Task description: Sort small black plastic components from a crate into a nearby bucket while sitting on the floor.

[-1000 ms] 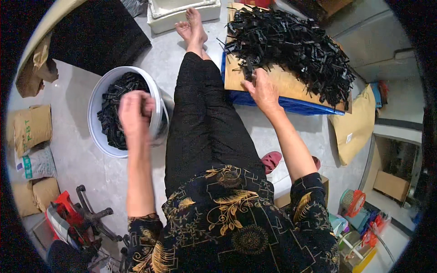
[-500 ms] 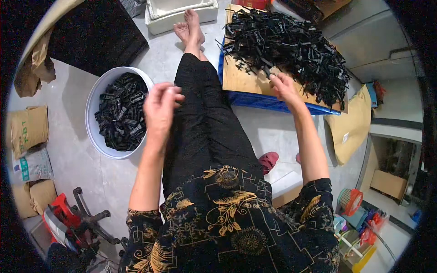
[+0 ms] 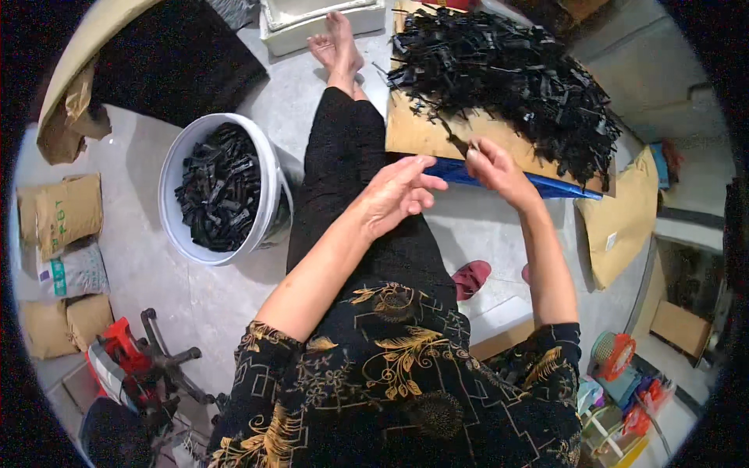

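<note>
My right hand is closed in a pinch on a small, dark plastic part, just above the near edge of a wooden board. On that board lies a large heap of black plastic parts. My left hand is over my lap, a little left of the right one. Its fingers are apart and nothing shows in them. To the left stands a white bucket holding many similar black parts.
The board rests on a blue crate. A yellow-brown sack leans at its right. A white foam box stands beyond my feet, and a black panel is behind the bucket. Stacked sacks and a red-black chair are at left.
My left hand has swung from beside the bucket across my lap toward the right hand. The right hand has come slightly nearer, away from the heap, with a dark part in its fingers.
</note>
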`<state>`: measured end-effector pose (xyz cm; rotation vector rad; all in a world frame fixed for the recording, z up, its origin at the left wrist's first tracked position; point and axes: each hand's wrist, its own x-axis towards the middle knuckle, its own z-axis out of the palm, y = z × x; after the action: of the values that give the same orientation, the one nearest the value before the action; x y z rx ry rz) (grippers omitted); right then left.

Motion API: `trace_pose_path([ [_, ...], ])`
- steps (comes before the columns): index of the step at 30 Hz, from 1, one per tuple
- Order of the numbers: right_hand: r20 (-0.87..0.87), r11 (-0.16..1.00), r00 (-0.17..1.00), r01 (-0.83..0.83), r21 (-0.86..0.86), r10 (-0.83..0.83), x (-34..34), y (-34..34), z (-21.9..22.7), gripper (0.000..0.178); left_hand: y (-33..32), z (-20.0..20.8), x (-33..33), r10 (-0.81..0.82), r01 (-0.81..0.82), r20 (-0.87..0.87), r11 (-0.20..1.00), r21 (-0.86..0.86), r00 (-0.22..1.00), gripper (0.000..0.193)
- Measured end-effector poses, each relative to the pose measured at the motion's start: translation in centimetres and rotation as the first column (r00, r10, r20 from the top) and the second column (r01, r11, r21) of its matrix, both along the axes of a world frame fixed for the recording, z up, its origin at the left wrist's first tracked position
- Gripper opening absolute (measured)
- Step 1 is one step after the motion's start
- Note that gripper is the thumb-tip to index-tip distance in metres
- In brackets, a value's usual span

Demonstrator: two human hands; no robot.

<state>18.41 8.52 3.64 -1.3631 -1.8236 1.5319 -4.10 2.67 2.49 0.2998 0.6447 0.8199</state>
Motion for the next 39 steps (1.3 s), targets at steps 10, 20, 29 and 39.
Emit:
trace_pose_path([
  [10, 0.203, 0.870, 0.924, -0.374, 0.320, 0.323, -3.7, -6.0, 3.5, 0.027, -4.2, -2.8, -0.5, -0.056, 0.102, 0.404, 0.990, -0.093, 0.913, 0.031],
  [20, 0.163, 0.888, 0.956, -0.288, 0.359, 0.245, -7.9, -8.5, 4.1, 0.031, -7.6, -0.6, -2.0, 0.192, -0.166, 0.432, 0.981, -0.098, 0.881, 0.035],
  [29, -0.057, 0.996, 0.998, 0.035, 0.087, -0.030, -9.8, -11.9, 2.8, 0.015, -8.5, 0.7, -2.8, 0.220, -0.162, -0.191, 0.947, 0.279, 0.957, 0.037],
  [39, -0.051, 1.000, 0.999, -0.003, -0.013, 0.003, -9.0, -12.7, 2.9, 0.019, -8.4, 0.9, -1.7, 0.233, 0.004, -0.505, 0.906, 0.423, 0.831, 0.031],
])
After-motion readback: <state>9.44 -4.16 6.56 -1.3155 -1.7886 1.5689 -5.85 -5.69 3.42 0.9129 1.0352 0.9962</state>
